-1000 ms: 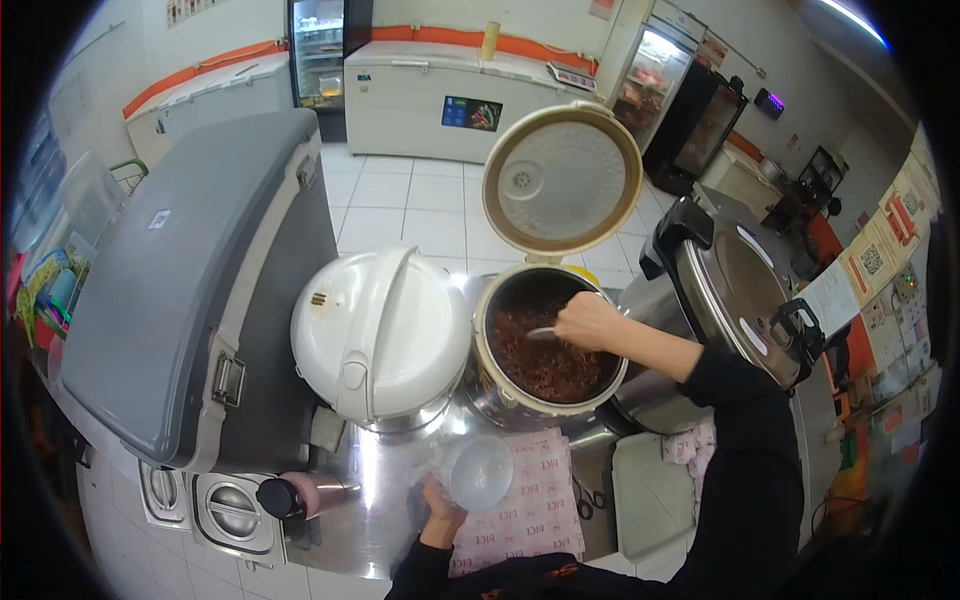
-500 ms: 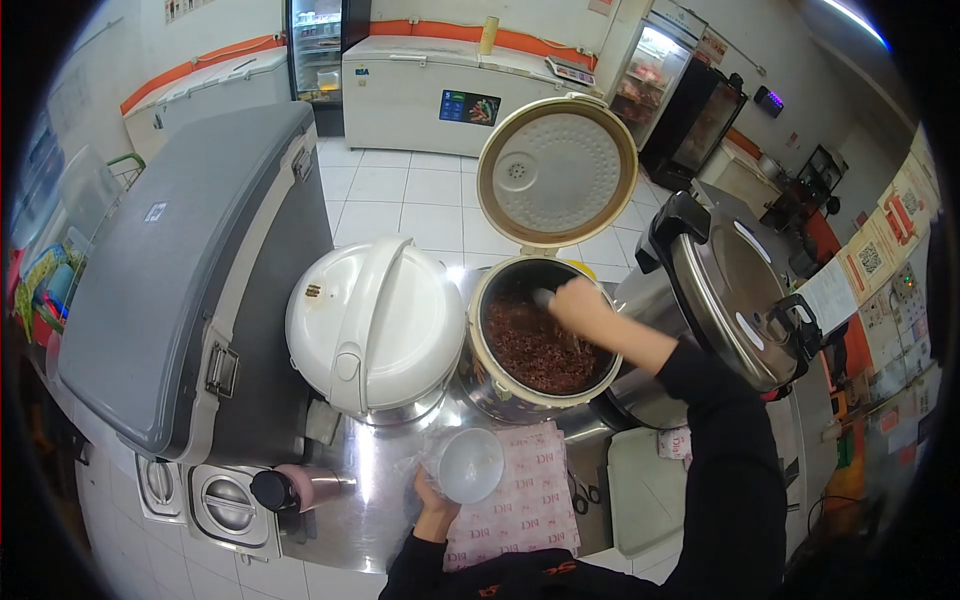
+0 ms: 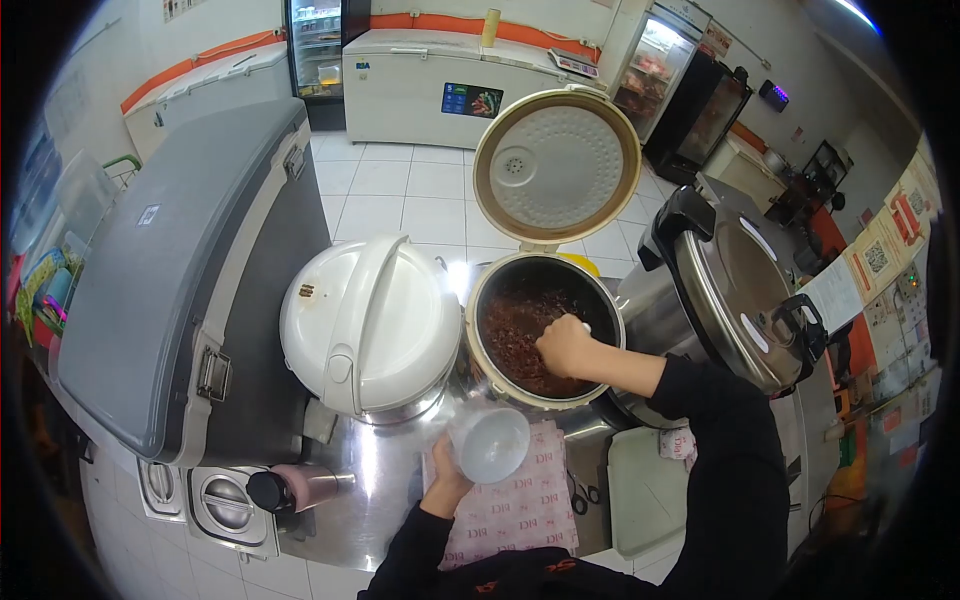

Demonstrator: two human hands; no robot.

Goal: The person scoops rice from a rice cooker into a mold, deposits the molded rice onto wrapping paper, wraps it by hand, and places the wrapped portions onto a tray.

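Dark red-brown food [image 3: 515, 335] lies in the open cooker [image 3: 545, 404]; right hand [image 3: 565, 347] over it, closed round a mostly hidden utensil [image 3: 588, 327]. Left hand [image 3: 448, 477] holds translucent bowl [image 3: 497, 447], partly over printed paper [image 3: 515, 520] on the counter [image 3: 365, 510].

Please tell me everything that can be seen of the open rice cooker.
The open rice cooker is round, with a cream, plastic-looking rim and a dark inner pot. Its lid stands raised at the back, showing a pale, dimpled inner plate with a vent. Reddish food lies inside, and the right hand reaches in. It stands upright between a closed white cooker and a steel pot.
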